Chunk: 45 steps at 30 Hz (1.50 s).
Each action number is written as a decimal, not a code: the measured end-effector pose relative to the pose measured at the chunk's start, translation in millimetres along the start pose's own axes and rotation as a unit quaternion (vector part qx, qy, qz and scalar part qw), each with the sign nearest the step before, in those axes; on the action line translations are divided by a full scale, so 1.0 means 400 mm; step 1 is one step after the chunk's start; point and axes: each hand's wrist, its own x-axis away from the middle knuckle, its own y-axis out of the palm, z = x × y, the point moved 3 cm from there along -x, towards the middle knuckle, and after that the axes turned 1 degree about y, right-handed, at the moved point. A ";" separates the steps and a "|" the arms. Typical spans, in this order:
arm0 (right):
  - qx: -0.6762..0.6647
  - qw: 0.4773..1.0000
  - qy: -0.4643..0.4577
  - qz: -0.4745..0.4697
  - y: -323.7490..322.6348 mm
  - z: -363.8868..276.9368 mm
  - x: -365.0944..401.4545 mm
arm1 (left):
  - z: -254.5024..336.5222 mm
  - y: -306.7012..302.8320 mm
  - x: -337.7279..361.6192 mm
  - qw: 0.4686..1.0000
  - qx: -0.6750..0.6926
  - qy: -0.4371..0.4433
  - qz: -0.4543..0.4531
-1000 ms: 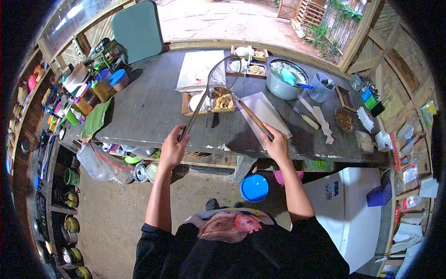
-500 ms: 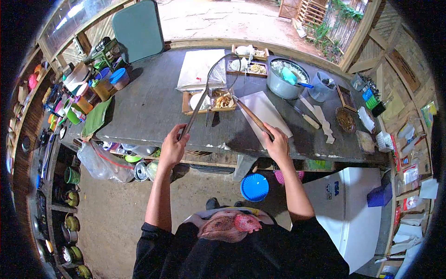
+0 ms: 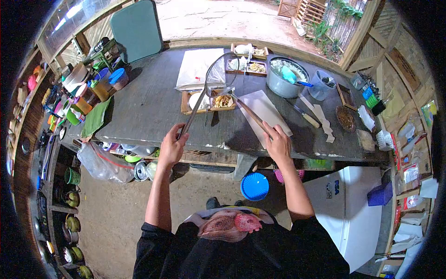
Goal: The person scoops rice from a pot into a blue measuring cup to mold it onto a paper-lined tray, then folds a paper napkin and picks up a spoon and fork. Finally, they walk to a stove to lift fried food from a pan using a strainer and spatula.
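My left hand [image 3: 173, 146] is closed round the handle of a round mesh strainer [image 3: 223, 69], whose head is raised above the table. In my right hand [image 3: 278, 144] is the wooden handle of a utensil [image 3: 251, 111]; its tip reaches the strainer's lower edge. Beneath both lies a wooden tray [image 3: 186, 103] with white rice on its left side and brown, chopped food [image 3: 223, 101] on its right. Brown-white paper [image 3: 265, 116] lies right of the tray.
Behind the tray are white sheets [image 3: 200, 69] and two more food trays [image 3: 260, 69]. A rice pot [image 3: 284, 88], a clear container [image 3: 320, 88] and a knife [image 3: 310, 120] stand or lie to the right. Bottles and tubs [image 3: 119, 78] crowd the left end.
The strainer and the utensil have shifted slightly to the left. More of the brown food in the tray shows now. Both hands keep their hold.
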 end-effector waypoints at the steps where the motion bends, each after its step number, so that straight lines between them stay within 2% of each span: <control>1: 0.000 1.000 0.000 0.001 0.002 0.002 -0.001 | -0.001 -0.001 0.000 1.000 -0.010 -0.011 -0.005; 3: -0.041 0.998 -0.031 0.039 0.002 0.000 -0.002 | -0.003 0.000 -0.002 1.000 -0.020 -0.021 -0.010; 6: -0.059 0.997 -0.030 0.036 0.006 -0.010 -0.003 | 0.005 0.002 -0.002 1.000 -0.028 0.003 0.007; 12: -0.011 0.999 -0.032 0.029 0.009 0.007 0.001 | 0.012 0.001 -0.005 1.000 -0.017 0.004 -0.002; 17: -0.040 0.998 -0.017 0.035 0.007 0.000 -0.001 | 0.012 -0.003 -0.004 0.998 -0.059 -0.010 0.000; 25: -0.026 0.999 -0.025 0.022 0.016 0.011 0.000 | -0.012 -0.001 -0.010 1.000 -0.025 0.014 0.012; 27: -0.087 0.995 -0.013 0.046 0.021 0.020 -0.006 | 0.003 -0.004 -0.008 1.000 -0.024 0.015 0.012; 29: -0.091 0.994 0.003 0.065 0.031 0.022 -0.018 | 0.021 -0.010 0.001 0.999 -0.041 -0.030 -0.011; 34: -0.132 0.986 0.029 0.099 0.059 0.026 -0.044 | 0.013 -0.006 0.000 0.999 -0.031 -0.022 -0.013; 36: -0.161 0.982 0.085 0.043 0.062 0.022 -0.050 | 0.018 -0.008 -0.001 0.999 -0.032 -0.004 -0.006; 40: -0.173 0.982 0.071 0.018 0.053 0.019 -0.039 | 0.020 -0.006 0.000 1.000 -0.028 0.012 0.006; 42: -0.174 0.979 0.101 -0.016 0.037 0.009 -0.031 | 0.008 -0.004 -0.002 1.000 -0.015 0.019 0.010; 45: -0.179 0.976 0.122 -0.016 0.032 0.025 -0.018 | 0.017 -0.013 -0.001 1.000 0.002 0.012 0.007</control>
